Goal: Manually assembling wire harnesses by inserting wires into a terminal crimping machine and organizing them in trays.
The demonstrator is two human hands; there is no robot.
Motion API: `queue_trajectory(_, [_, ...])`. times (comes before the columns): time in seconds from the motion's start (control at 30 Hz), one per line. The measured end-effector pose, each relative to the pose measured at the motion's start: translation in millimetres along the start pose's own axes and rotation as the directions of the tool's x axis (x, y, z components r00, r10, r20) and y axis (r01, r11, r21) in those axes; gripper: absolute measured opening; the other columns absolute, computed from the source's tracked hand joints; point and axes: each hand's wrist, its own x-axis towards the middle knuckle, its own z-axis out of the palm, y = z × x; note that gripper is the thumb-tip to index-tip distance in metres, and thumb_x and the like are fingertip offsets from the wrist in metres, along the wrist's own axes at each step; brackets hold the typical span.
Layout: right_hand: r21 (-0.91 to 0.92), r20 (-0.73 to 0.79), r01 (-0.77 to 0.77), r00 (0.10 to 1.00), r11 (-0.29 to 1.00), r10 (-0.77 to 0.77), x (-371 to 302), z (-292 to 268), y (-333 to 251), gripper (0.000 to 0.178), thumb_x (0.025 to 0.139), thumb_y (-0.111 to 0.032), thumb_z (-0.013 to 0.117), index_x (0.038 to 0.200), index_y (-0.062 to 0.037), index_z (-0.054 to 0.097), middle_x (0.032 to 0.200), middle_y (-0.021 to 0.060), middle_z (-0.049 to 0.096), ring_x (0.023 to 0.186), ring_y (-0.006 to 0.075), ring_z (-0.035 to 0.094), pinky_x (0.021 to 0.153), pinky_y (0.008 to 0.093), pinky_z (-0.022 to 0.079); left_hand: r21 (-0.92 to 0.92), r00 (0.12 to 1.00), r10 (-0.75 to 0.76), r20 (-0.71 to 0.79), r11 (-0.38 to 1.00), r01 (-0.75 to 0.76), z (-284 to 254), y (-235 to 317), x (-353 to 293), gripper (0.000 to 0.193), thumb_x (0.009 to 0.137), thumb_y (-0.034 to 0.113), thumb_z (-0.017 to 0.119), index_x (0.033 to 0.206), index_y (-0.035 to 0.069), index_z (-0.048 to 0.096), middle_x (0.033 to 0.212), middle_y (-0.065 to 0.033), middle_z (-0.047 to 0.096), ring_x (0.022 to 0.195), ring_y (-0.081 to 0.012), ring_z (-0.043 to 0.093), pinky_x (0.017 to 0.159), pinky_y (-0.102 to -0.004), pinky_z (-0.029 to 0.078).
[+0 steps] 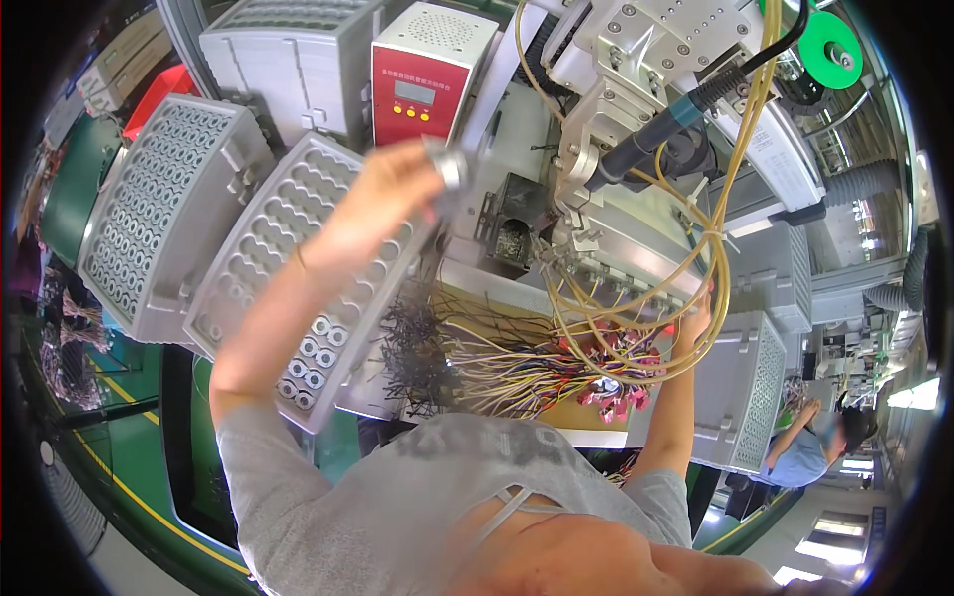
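My left hand (397, 184), smeared by motion, is raised over the far edge of a grey tray (281, 199) with round pockets. Its fingers are closed on a small round silvery metal part (452, 170), which juts out to the right. Several ring-shaped metal parts (310, 348) sit in the near pockets of that tray. My right hand (698, 310) is at the right end of the metal fixture, behind looping yellow tubes (701, 343), and its fingers are mostly hidden. Between my arms lies a bundle of coloured wires (517, 370) with red connectors (621, 392).
A red and white control box (417, 94) stands beyond my left hand. Grey trays full of ring parts (159, 189) stack at the left, with more grey trays (740, 397) at the right. A soldering-type machine head (636, 149) overhangs the bench. Another person (800, 457) sits far right.
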Motion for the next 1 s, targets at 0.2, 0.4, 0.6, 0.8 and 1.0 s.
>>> queue_trajectory(0.2, [0.040, -0.080, -0.084, 0.993, 0.996, 0.087, -1, 4, -6, 0.051, 0.068, -0.012, 0.063, 0.116, 0.0007, 0.053, 0.108, 0.0213, 0.058, 0.090, 0.0402, 0.059, 0.074, 0.0412, 0.049, -0.194, 0.982, 0.044, -0.183, 0.978, -0.079, -34, 61, 104, 0.041, 0.095, 0.025, 0.043, 0.126, -0.001, 0.045, 0.129, -0.0147, 0.047, 0.116, -0.0197, 0.047, 0.089, -0.0377, 0.047])
queue_trajectory(0.4, [-0.066, -0.232, -0.055, 0.972, 0.996, 0.039, 28, -51, -64, 0.033, 0.081, -0.009, 0.053, 0.114, -0.0080, 0.055, 0.090, 0.0192, 0.061, 0.077, 0.0400, 0.059, 0.067, 0.0452, 0.047, -0.248, 1.000, -0.020, -0.014, 0.969, 0.016, -46, 96, 135, 0.026, 0.094, 0.029, 0.047, 0.105, 0.006, 0.051, 0.102, -0.0046, 0.055, 0.090, -0.0151, 0.054, 0.085, -0.0356, 0.046])
queue_trajectory(0.6, [0.230, -0.134, 0.164, 0.982, 0.959, -0.136, 78, -85, -133, 0.042, 0.081, -0.021, 0.059, 0.117, -0.0012, 0.051, 0.107, 0.0181, 0.058, 0.099, 0.0352, 0.054, 0.083, 0.0410, 0.042, -0.254, 0.985, -0.163, 0.060, 0.952, 0.173, -64, 102, 154, 0.023, 0.092, 0.025, 0.051, 0.109, 0.010, 0.056, 0.105, -0.0053, 0.061, 0.094, -0.0168, 0.057, 0.077, -0.0324, 0.044])
queue_trajectory(0.8, [-0.128, 0.137, 0.407, 0.910, 0.904, -0.391, 90, -54, -160, 0.042, 0.078, -0.028, 0.061, 0.109, -0.0015, 0.053, 0.108, 0.0165, 0.053, 0.108, 0.0356, 0.047, 0.093, 0.0442, 0.035, 0.214, 0.924, 0.183, -0.337, 0.970, -0.114, -58, 130, 130, 0.013, 0.083, 0.013, 0.061, 0.090, 0.003, 0.063, 0.083, -0.0045, 0.063, 0.070, -0.0136, 0.059, 0.062, -0.0285, 0.046])
queue_trajectory(1.0, [0.011, 0.133, 0.383, 0.915, 0.924, -0.381, 90, -51, -148, 0.040, 0.079, -0.030, 0.060, 0.107, -0.0031, 0.055, 0.106, 0.0161, 0.053, 0.107, 0.0355, 0.047, 0.095, 0.0457, 0.034, 0.502, 0.673, 0.712, -0.201, 0.665, -0.554, -6, 121, 85, 0.024, 0.080, 0.008, 0.066, 0.103, 0.002, 0.066, 0.085, -0.0026, 0.067, 0.070, -0.0028, 0.054, 0.060, -0.0211, 0.044])
